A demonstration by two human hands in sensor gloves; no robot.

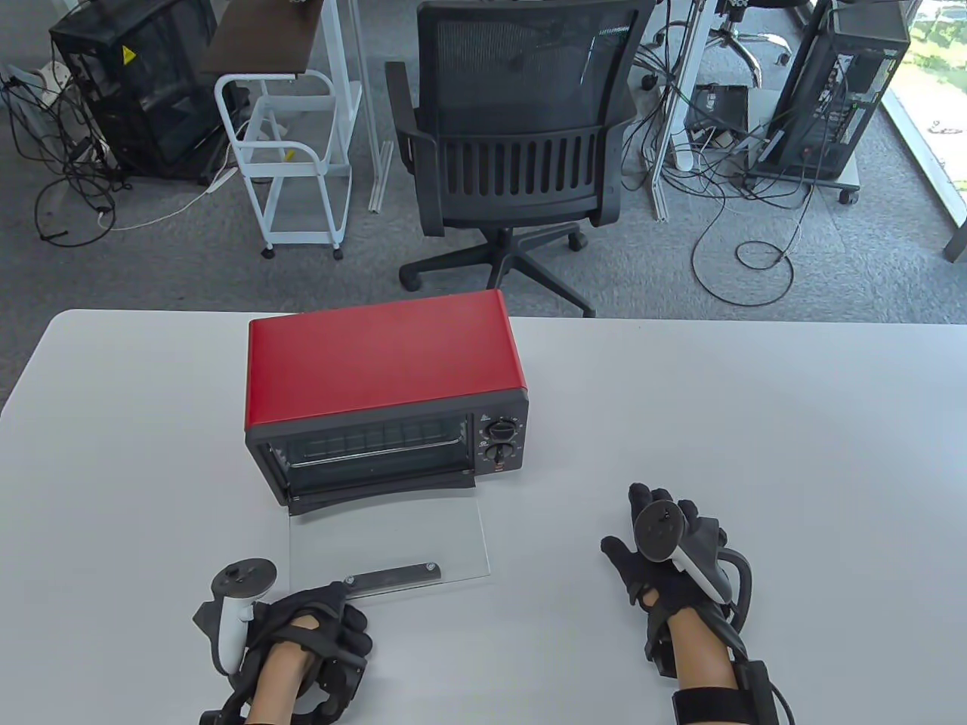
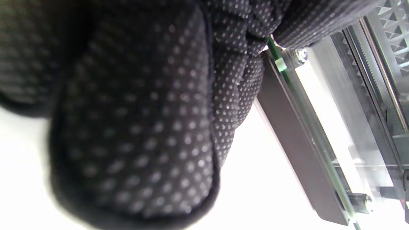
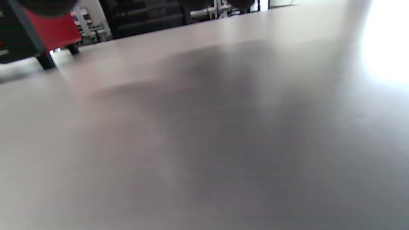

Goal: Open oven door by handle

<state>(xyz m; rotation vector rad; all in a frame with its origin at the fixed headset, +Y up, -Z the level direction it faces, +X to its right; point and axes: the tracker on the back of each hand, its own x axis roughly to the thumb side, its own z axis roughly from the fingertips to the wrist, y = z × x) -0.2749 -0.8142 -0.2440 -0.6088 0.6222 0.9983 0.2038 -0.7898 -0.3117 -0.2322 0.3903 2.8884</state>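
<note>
White table [image 1: 755, 423] fills the lower frame, grey carpet and cables behind. Upper left there's a white cart [image 1: 291, 158], then a black chair [image 1: 521, 128]. Red oven [image 1: 385, 393] sits center-left, door [image 1: 389, 540] flat open. Left hand [image 1: 317, 627] grips the handle [image 1: 393, 578]; right hand [image 1: 665, 551] rests spread on the table.

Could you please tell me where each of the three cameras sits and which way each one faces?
Table view: high, looking down at the table, red oven, its glass door lying open; both hands show, left hand on the handle, right hand flat.
Left wrist view: under the palm, facing the oven; gloved fingers fill it.
Right wrist view: low, skimming the tabletop; barely any glove.
Shared: table and left wrist views show the handle; all three the oven.
</note>
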